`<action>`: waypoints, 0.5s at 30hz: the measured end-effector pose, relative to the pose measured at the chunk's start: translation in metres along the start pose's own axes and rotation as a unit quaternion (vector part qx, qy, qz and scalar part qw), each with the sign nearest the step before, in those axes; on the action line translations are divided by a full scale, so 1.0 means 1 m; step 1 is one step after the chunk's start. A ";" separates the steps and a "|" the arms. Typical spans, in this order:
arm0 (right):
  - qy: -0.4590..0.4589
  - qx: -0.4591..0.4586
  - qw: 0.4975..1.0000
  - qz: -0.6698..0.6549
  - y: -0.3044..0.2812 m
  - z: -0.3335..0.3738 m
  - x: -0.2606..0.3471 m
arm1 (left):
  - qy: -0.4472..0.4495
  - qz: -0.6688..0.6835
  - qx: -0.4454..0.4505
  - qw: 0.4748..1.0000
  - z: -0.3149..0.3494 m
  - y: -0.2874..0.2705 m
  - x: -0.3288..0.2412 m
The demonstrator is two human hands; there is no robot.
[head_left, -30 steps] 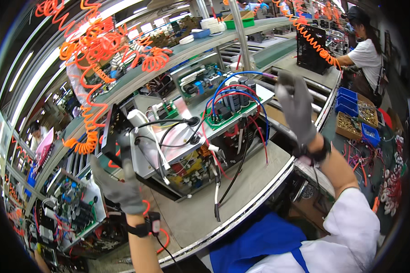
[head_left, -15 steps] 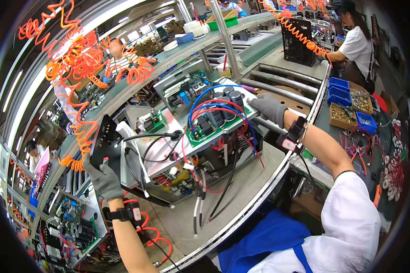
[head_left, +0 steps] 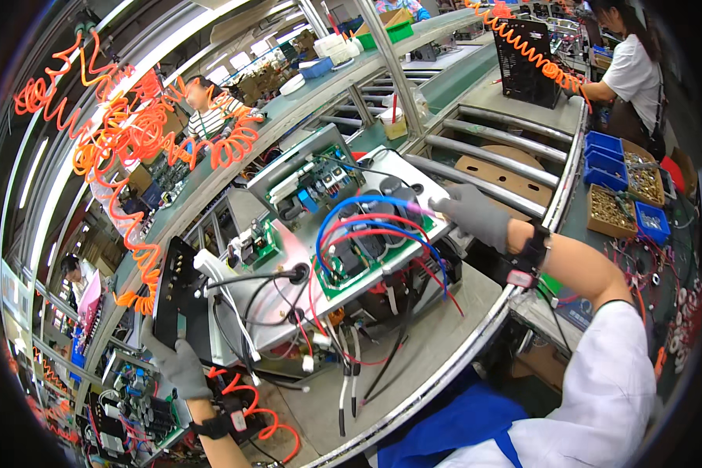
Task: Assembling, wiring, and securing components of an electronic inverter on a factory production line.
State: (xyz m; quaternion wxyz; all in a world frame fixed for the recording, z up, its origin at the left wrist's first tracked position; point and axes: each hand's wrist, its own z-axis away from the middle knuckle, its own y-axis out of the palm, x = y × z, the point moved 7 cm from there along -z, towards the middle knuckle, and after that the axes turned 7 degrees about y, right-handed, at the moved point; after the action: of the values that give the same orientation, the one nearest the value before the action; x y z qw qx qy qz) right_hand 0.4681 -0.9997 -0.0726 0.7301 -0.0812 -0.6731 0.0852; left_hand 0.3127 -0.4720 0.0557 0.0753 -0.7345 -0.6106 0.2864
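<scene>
My right hand (head_left: 480,216), in a grey glove, grips the right end of a pale metal plate (head_left: 277,308). The plate carries green circuit boards (head_left: 351,269), dark round capacitors, and loops of red and blue wires (head_left: 359,204). It sits over a dark chassis (head_left: 444,285), whose inside is mostly hidden. My left hand (head_left: 175,366), also gloved, closes on the lower left edge of an upright black panel (head_left: 186,288), thumb on the near face and fingers partly hidden. Black and white cables (head_left: 349,390) hang from the plate's near side.
Orange coiled air hoses (head_left: 140,140) hang at upper left. Metal rollers (head_left: 499,164) lie beyond the bench. At right stand blue bins (head_left: 605,162) and boxes of small metal parts (head_left: 610,210). Another circuit-board unit (head_left: 144,398) is at lower left. A co-worker (head_left: 628,78) handles a black panel.
The plate now hides more of the chassis beneath it. My left hand appears lower, still at the black panel. My right hand stays on the plate's end. The whole view has shifted slightly.
</scene>
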 end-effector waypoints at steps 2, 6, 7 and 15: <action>0.033 0.039 0.999 0.011 0.001 -0.003 0.007 | -0.015 0.035 0.000 0.999 -0.002 0.002 0.001; -0.132 0.100 0.885 0.436 -0.025 -0.052 0.064 | -0.006 0.013 -0.025 1.000 0.000 0.004 -0.002; -0.217 0.055 0.842 0.491 -0.026 -0.073 0.084 | -0.015 0.024 -0.025 0.999 0.003 0.004 -0.001; -0.121 0.233 0.834 0.485 0.089 -0.253 0.105 | -0.081 0.068 -0.008 0.994 0.010 0.004 0.005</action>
State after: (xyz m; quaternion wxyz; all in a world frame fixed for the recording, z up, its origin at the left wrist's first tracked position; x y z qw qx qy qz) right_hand 0.7276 -0.8894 -0.0121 0.5056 -0.2134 -0.5905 0.5917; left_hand 0.3115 -0.4706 0.0441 0.0003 -0.7492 -0.5660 0.3440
